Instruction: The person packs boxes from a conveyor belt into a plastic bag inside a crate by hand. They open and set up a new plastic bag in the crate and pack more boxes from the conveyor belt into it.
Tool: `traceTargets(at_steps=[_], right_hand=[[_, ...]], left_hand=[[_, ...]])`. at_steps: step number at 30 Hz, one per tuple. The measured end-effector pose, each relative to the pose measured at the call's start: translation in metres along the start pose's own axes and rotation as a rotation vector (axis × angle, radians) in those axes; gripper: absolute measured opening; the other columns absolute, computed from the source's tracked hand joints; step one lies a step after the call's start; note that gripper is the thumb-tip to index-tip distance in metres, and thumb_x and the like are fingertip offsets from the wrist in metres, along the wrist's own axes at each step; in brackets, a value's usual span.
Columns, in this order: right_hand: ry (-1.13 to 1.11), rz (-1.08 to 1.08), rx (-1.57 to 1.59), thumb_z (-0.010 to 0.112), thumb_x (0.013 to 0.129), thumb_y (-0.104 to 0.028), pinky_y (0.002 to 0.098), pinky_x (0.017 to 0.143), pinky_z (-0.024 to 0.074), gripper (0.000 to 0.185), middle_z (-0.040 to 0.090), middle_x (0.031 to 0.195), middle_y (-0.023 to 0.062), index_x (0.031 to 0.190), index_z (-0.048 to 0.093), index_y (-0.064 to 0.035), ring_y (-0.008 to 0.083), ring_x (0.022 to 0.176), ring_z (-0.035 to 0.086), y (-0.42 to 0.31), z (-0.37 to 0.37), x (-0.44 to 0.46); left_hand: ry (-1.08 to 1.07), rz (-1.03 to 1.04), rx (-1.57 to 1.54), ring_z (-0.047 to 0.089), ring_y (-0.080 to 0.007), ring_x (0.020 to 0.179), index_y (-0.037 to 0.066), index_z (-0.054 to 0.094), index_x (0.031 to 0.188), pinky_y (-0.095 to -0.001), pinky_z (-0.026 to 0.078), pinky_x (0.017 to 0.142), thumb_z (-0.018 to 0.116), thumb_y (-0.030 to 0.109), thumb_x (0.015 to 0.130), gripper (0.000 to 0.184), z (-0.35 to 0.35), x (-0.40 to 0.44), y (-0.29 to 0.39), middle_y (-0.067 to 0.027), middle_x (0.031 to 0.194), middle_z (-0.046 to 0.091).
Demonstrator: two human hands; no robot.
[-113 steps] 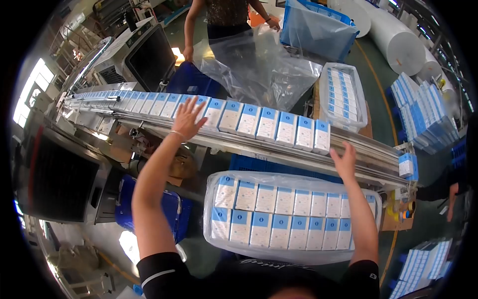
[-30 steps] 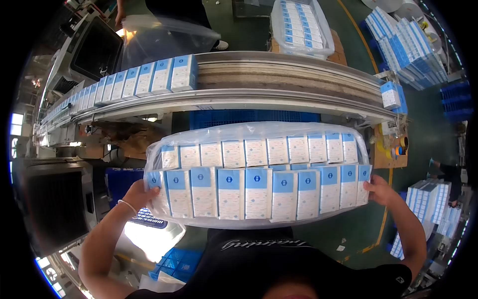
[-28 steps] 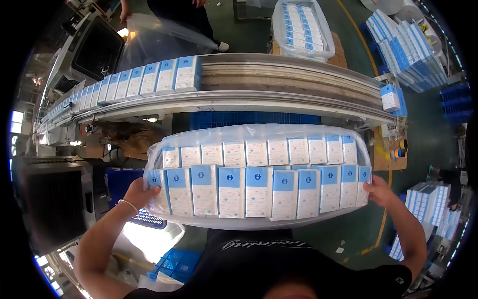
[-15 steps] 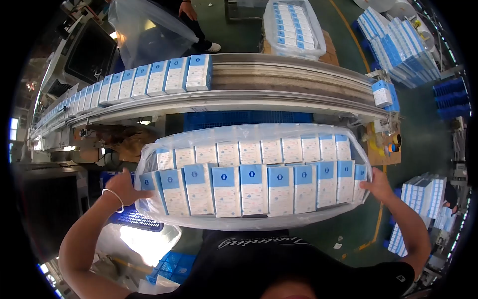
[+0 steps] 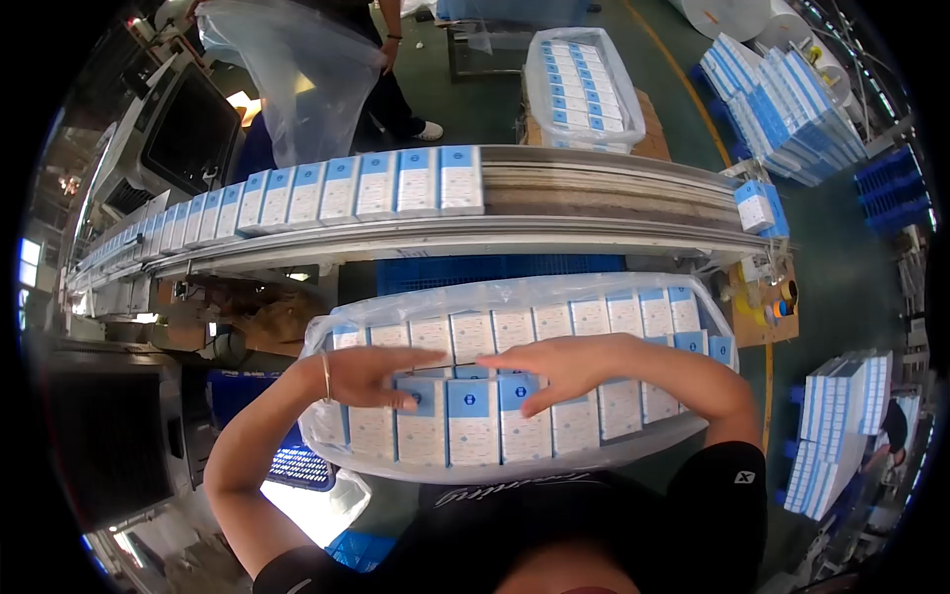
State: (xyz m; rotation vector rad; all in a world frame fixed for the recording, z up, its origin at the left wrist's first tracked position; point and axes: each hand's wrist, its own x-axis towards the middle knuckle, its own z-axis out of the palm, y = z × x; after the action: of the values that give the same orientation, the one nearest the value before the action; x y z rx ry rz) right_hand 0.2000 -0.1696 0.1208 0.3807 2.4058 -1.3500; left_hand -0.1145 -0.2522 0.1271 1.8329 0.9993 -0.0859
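Observation:
Blue-and-white packs (image 5: 473, 426) stand in two rows inside a clear plastic bag (image 5: 475, 289) in front of me. My left hand (image 5: 376, 374) lies over packs left of the middle, fingers stretched out towards the right. From the right, my right hand (image 5: 559, 364) reaches over the front row, with fingers and thumb apart. Both hands are spread on or just above the pack tops, fingertips close together near the middle. Neither hand grips a pack. My hands and forearms hide parts of both rows.
Beyond the bag runs a conveyor (image 5: 604, 188) with a line of packs (image 5: 416, 188) on its left part. A filled bag (image 5: 634, 94) stands behind it. Another person holds a plastic sheet or bag (image 5: 297, 79). Stacked packs (image 5: 836, 426) stand at the right.
Both my hands have left the bag's two ends and moved inward over the packs. The packs on the conveyor have advanced to the right. The other person's hand is now on the plastic.

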Motion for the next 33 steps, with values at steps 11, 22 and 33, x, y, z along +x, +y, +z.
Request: traceTargets(at_steps=[11,22,33], right_hand=[[0.191,0.502,-0.249,0.053,0.09,-0.053,0.0394,0.098,0.0431,0.055,0.061,0.12,0.0193,0.127,0.059,-0.013,0.0342,0.113,0.056,0.08,-0.007,-0.161],[0.212,0.892,-0.005,0.04,0.095,-0.058,0.0353,0.087,0.0485,0.06,0.068,0.107,0.0154,0.118,0.064,-0.0082,0.0285,0.097,0.065,0.119,-0.032,-0.176],[1.321,0.552,-0.391,0.065,0.086,-0.036,0.0425,0.093,0.0444,0.056,0.058,0.116,0.0254,0.121,0.051,0.0053,0.04,0.107,0.056,0.176,-0.124,0.048]], left_hand=[[0.02,-0.377,0.185,0.063,-0.0313,0.107,0.017,0.05,0.137,-0.0372,0.047,0.093,0.061,0.048,0.088,0.059,-0.014,-0.063,-0.018,-0.0168,0.124,0.061],[0.979,-0.534,0.833,0.017,-0.0359,0.143,0.014,0.031,0.147,-0.0481,0.016,0.116,0.045,0.053,0.094,0.068,-0.13,-0.02,-0.202,-0.0146,0.154,0.023],[1.455,-0.615,0.51,0.058,-0.0366,0.107,-0.001,0.057,0.118,-0.043,0.044,0.096,0.054,0.047,0.091,0.055,-0.172,-0.06,-0.223,-0.0227,0.117,0.059]])
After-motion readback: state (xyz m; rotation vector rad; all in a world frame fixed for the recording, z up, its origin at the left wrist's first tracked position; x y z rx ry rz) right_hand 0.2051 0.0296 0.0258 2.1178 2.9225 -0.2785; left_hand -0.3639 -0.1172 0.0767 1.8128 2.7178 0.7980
